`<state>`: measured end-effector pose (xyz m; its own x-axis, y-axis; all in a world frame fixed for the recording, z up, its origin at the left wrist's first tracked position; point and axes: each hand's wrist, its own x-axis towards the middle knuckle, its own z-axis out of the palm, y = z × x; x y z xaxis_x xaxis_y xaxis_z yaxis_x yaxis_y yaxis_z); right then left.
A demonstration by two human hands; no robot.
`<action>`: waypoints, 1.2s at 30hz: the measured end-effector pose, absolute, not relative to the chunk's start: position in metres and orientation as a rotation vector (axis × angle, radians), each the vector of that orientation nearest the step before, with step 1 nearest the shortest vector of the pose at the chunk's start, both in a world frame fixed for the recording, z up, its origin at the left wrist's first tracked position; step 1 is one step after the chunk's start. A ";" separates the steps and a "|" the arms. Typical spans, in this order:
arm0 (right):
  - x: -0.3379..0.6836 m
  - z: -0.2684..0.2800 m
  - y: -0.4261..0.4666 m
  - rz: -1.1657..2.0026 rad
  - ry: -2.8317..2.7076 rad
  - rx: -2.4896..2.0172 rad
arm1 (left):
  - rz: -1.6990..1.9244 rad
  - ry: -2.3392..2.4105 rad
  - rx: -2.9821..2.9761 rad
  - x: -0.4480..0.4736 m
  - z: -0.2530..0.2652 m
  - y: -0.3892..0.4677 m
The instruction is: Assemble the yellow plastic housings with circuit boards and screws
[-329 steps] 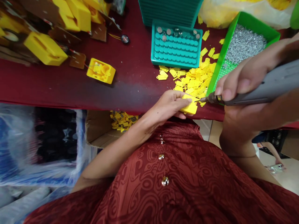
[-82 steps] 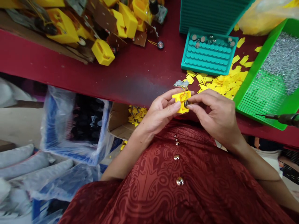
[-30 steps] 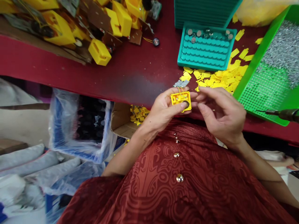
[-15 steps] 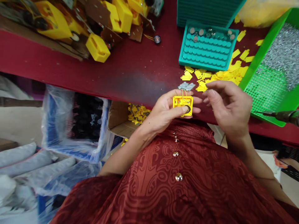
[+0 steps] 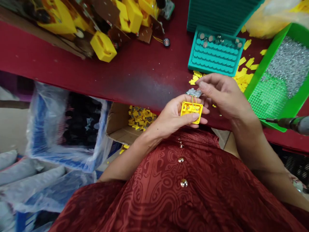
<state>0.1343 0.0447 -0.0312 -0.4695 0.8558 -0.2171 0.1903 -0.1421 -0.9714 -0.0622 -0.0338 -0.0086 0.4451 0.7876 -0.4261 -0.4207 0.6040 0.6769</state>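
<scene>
Left hand (image 5: 174, 113) gripping open yellow case (image 5: 191, 109), grey board (image 5: 192, 92) wired off far side, right hand (image 5: 225, 95) curled beside, grip unclear

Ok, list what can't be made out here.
Head view throughout:
Yellow case: part of the inside, under the left hand.
Circuit board: any contact with the right hand, obscured by overlap.
Electric screwdriver: rear, beyond right edge.
Teal tray stack: far end, beyond top edge.
</scene>
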 end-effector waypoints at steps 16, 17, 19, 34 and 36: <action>0.100 0.035 0.022 0.663 -2.128 -1.163 | 0.882 0.806 0.416 -0.060 -0.023 -0.028; 0.097 0.039 0.019 0.572 -2.177 -1.135 | 0.902 0.807 0.415 -0.059 -0.023 -0.028; 0.091 0.045 0.011 0.448 -2.243 -1.107 | 0.946 0.823 0.408 -0.059 -0.023 -0.029; 0.096 0.029 -0.021 0.408 -2.371 -0.704 | 0.976 0.809 0.324 -0.084 -0.005 -0.035; 0.098 0.032 -0.021 0.416 -2.379 -0.680 | 1.001 0.831 0.350 -0.081 -0.001 -0.036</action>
